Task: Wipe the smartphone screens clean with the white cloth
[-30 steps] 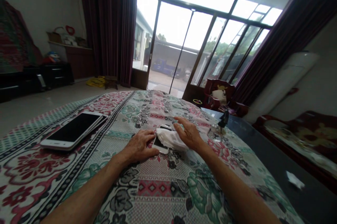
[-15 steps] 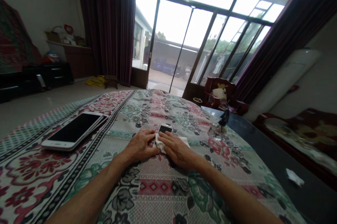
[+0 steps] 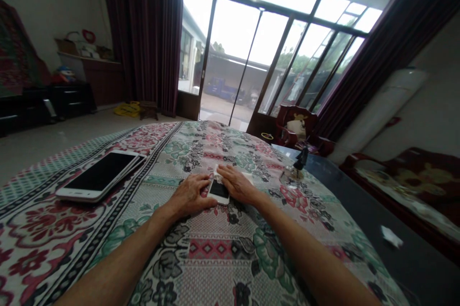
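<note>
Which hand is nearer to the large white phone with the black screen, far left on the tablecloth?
Left. The left hand is right of the large white phone, with a gap between; the right hand is farther right.

On the counter (image 3: 208,279) under a floral cloth, the left hand (image 3: 190,194) touches a small white phone with a dark screen (image 3: 220,192); the right hand (image 3: 239,185) lies over a thin white tissue (image 3: 216,173) at its far end. Toward the left edge lies a large white phone (image 3: 98,175) atop another flat device (image 3: 134,164); near the right edge stands a clear container with a black top (image 3: 300,161).
</note>
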Demonstrator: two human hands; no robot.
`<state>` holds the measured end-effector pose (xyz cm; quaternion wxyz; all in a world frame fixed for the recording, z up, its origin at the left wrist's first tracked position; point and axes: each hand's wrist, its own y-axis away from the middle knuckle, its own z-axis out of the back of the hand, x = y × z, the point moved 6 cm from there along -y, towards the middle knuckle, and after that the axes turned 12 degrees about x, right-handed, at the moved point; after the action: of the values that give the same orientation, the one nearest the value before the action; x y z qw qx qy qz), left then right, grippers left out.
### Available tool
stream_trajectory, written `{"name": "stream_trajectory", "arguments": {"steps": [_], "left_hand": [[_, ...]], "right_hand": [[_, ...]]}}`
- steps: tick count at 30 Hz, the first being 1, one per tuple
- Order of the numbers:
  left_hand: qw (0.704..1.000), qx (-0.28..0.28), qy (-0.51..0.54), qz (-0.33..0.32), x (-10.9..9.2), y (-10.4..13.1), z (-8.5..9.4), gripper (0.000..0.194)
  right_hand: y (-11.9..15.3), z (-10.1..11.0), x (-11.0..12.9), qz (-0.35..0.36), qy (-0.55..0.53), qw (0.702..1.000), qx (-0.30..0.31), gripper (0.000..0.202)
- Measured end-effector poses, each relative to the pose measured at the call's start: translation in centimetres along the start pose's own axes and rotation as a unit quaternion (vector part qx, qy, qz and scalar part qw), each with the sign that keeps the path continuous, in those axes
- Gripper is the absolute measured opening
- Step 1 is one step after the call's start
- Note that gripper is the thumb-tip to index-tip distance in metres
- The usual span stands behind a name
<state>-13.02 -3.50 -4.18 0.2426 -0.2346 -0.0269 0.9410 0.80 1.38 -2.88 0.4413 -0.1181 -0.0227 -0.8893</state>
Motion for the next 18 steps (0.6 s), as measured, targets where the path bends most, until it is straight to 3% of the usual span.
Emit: {"name": "stream_trajectory", "arguments": {"steps": [6,9,13,18], "left_hand": [[1.000,-0.018,-0.024,-0.002,-0.1,0.1,-0.2,0.046],[1.000,-0.018,-0.024,-0.009,-0.3,0.2,-0.1,0.046],[1.000,-0.007,-0.004,-0.011,-0.4,0.4,0.2,0.051],[0.999,0.025,0.007,-0.021,-0.5,0.3,0.4,0.049]], "right_hand": [[5.9,-0.5,5.0,0.025,-0.021,0.999,0.042,0.044],[7.6,-0.3,6.3,0.018,-0.033,0.998,0.057,0.046],[7.6,-0.2,5.8,0.017,-0.041,0.998,0.043,0.045],[4.8,-0.2,2.4,0.010,-0.028,1.000,-0.003,0.042]]}}
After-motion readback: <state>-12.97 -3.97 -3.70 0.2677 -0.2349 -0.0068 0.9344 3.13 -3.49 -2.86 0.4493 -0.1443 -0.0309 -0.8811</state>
